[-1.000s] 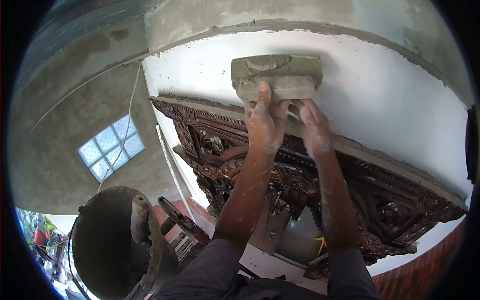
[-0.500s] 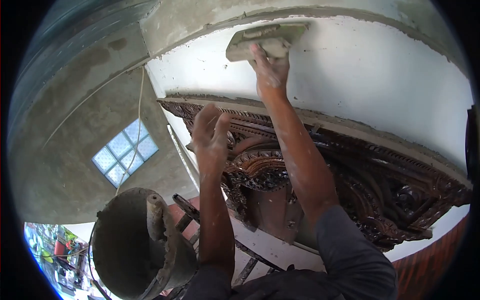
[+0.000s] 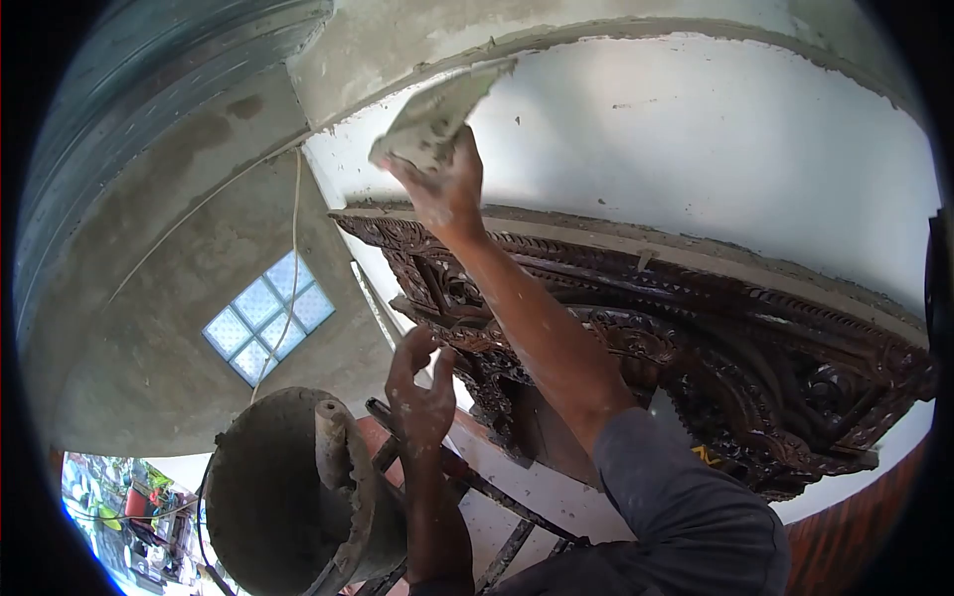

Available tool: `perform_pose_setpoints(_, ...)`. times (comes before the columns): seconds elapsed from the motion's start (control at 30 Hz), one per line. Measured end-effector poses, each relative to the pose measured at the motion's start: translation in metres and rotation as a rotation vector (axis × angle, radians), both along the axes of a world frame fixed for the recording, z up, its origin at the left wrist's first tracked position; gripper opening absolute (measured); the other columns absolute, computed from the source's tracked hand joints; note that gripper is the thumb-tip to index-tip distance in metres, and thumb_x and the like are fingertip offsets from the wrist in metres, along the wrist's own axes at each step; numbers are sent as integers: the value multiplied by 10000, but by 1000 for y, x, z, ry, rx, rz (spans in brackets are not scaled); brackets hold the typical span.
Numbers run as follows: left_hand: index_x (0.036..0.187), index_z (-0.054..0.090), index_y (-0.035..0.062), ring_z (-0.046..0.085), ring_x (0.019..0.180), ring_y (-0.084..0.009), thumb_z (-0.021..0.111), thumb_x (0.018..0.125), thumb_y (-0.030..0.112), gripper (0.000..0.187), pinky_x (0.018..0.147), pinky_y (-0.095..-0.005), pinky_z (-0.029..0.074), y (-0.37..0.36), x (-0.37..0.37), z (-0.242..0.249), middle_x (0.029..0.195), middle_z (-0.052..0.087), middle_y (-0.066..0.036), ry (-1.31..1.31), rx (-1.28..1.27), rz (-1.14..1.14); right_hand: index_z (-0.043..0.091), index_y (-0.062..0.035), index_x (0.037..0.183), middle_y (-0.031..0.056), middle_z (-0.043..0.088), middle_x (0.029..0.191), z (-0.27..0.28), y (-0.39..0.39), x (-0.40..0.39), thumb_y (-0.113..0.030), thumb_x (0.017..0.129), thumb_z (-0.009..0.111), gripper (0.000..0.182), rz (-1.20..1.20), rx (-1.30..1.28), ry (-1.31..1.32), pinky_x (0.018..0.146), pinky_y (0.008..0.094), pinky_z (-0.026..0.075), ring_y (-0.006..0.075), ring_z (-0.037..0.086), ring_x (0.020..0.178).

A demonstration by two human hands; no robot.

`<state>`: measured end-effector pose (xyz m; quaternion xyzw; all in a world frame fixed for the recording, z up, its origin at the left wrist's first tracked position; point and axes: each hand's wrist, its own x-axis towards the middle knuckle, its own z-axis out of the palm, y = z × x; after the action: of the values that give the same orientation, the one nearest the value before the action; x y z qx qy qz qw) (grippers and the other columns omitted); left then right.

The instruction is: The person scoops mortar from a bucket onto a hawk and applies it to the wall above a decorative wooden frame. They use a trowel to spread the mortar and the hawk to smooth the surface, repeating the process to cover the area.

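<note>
My right hand (image 3: 442, 189) is raised at the upper left of the white wall strip (image 3: 676, 129), closed on a plastering float (image 3: 437, 111). Grey mortar coats the float, which is tilted and slightly blurred; its handle is hidden by mortar and fingers. Lower down, my left hand (image 3: 422, 392) is held up with nothing in it, fingers bent and apart. It is in front of the dark carved wooden panel (image 3: 696, 328), above a ladder. Beside it at the lower left stands a mortar-caked bucket (image 3: 234, 497), with a rounded, crusted handle (image 3: 334, 447) sticking up inside.
A black metal ladder (image 3: 507, 556) stands below my arms. The carved panel juts out under the white strip. Rough grey plaster (image 3: 159, 298) surrounds a small glass-block window (image 3: 268, 318), with a cable (image 3: 295, 219) hanging across it. A toothed grey blade (image 3: 671, 412) shows by my right sleeve.
My right hand has moved left with the float, which has turned to a steeper tilt. My left hand has dropped lower, toward the bucket's height. The view has shifted slightly.
</note>
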<state>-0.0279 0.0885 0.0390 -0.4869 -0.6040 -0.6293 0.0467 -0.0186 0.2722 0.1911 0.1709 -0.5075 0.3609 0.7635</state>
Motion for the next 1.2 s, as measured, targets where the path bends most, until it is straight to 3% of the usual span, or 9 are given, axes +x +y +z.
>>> perform_pose_setpoints(0.13, 1224, 581, 1, 656, 990, -221, 699, 855, 76, 395, 869, -355, 513, 0, 2, -7, 1118, 662, -136, 131, -58, -60, 454, -32, 1098, 104, 545, 1059, -17, 38, 0, -127, 802, 767, 441, 229, -110, -64, 867, 377, 541, 185, 573, 992)
perform_pose_setpoints(0.2, 1206, 593, 1, 652, 990, -234, 715, 842, 90, 394, 871, -360, 511, 3, 1, -8, 1104, 664, -147, 268, -121, -1, 446, -121, 1195, 99, 528, 1170, -4, 41, 9, -141, 835, 739, 464, 642, -360, -40, 973, 516, 464, 268, 565, 1076)
perform_pose_setpoints(0.37, 1167, 611, -10, 651, 966, -265, 717, 846, 119, 362, 854, -372, 510, 8, -2, -6, 1064, 668, -170, 338, -110, 76, 431, -148, 1304, 73, 494, 1265, 33, 91, -7, -178, 867, 710, 519, 913, -133, -52, 1012, 605, 404, 259, 451, 1242)
perform_pose_setpoints(0.6, 1153, 618, -14, 655, 956, -273, 696, 865, 148, 339, 854, -383, 511, 9, -5, -12, 1057, 671, -181, 337, -120, 92, 514, -103, 1239, 79, 568, 1207, 33, 85, 53, -173, 884, 694, 405, 831, -46, -35, 1006, 575, 449, 257, 539, 1169)
perform_pose_setpoints(0.63, 1153, 618, -13, 655, 957, -274, 696, 865, 149, 339, 855, -383, 511, 8, -4, -12, 1055, 672, -181, 330, -122, 86, 688, -149, 943, 34, 668, 1026, 32, 77, 69, -217, 884, 689, 89, 793, -24, -35, 983, 525, 486, 219, 621, 1060)
perform_pose_setpoints(0.73, 1117, 622, -12, 662, 950, -296, 698, 852, 131, 311, 851, -386, 515, 7, 1, -9, 1036, 671, -179, 308, -137, 88, 683, -141, 919, 46, 666, 1045, 29, 60, 120, -225, 883, 688, 92, 753, -58, 18, 993, 510, 484, 221, 621, 1061)
perform_pose_setpoints(0.77, 1120, 622, -10, 661, 951, -292, 701, 851, 133, 315, 851, -383, 516, 8, 0, -10, 1037, 671, -177, 305, -136, 83, 536, -85, 1217, 90, 601, 1184, 26, 59, 138, -173, 908, 666, 347, 778, -49, 37, 1000, 548, 463, 264, 569, 1147)
perform_pose_setpoints(0.9, 1140, 619, -6, 664, 957, -277, 713, 859, 149, 334, 842, -381, 522, 12, -4, -18, 1026, 680, -180, 254, -136, 57, 364, 14, 1380, 203, 519, 1319, 29, 28, 209, -272, 937, 607, 581, 602, -42, 46, 1055, 495, 440, 320, 495, 1261)
perform_pose_setpoints(1.2, 1172, 603, -1, 666, 959, -308, 690, 874, 168, 353, 850, -414, 515, 7, 2, -17, 1021, 681, -207, 285, -214, 91, 439, 65, 1291, 232, 580, 1216, 31, -2, 348, -306, 956, 581, 520, 449, 35, 97, 1002, 485, 494, 349, 550, 1181)
